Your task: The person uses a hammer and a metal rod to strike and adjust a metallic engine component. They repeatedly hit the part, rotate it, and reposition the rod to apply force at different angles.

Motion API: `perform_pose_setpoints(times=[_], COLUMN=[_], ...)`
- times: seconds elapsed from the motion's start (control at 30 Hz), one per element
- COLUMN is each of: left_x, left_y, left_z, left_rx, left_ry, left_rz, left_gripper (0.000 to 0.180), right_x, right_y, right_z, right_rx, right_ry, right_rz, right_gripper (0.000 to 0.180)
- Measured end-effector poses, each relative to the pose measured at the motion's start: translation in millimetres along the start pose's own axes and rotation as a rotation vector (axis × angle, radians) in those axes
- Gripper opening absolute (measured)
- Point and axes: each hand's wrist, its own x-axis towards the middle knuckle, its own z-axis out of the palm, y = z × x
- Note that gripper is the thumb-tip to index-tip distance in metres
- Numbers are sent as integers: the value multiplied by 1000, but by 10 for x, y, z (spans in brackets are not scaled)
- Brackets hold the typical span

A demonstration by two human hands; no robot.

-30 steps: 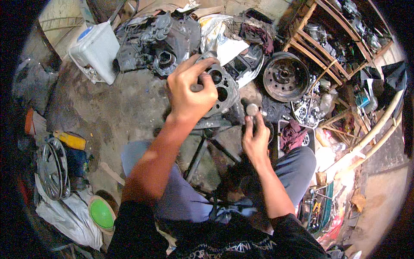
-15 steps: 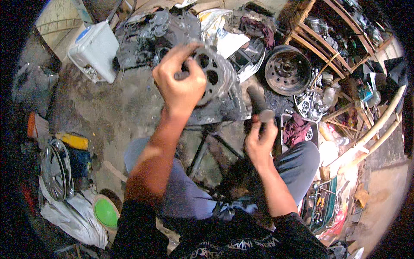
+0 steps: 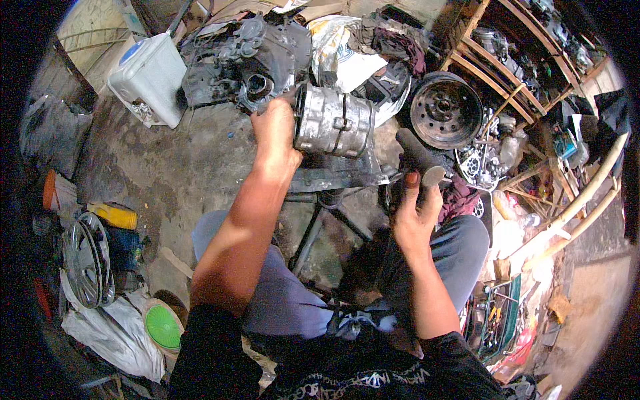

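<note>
A grey metal drum (image 3: 337, 122), banded around its side and with a small clasp-like lug, hangs in front of me. It lies on its side, and my left hand (image 3: 275, 133) grips its left end; the fingers are mostly hidden behind the rim. To the right of the drum, my right hand (image 3: 417, 213) is closed on a dark cylinder with a round pale end (image 3: 419, 153), which looks like a mallet head. Its handle, if any, is hidden. Below the drum is a worn metal work surface (image 3: 327, 179) on a dark stand.
A large dark gear housing (image 3: 247, 57) lies behind the drum. A white container (image 3: 148, 80) stands to its left. On the right are a wheel rim (image 3: 445, 109), a tray (image 3: 485, 217) with a maroon rag, and a wooden rack (image 3: 513, 67) of parts.
The drum has turned from showing its holed end face to showing its banded side. My right hand and the dark cylinder have moved slightly right and up.
</note>
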Motion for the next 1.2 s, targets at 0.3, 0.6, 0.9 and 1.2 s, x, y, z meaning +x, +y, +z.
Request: perform_pose_setpoints(times=[0.3,0.6,0.9,1.2], left_x=[-166,-313,-581,-499], left_y=[-206,-370,-171,70], left_z=[36,6,240,376], left_rx=[-345,-166,223,459], left_ry=[-432,-567,-185,-466], left_rz=[-465,-427,-226,176], left_gripper=[37,41,36,34], right_x=[91,217,151,-7], right_y=[9,-45,121,593], right_z=[111,119,82,142], right_rx=[202,276,202,373], right_ry=[71,-115,34,0], right_rz=[271,290,349,449], right_gripper=[36,58,34,35])
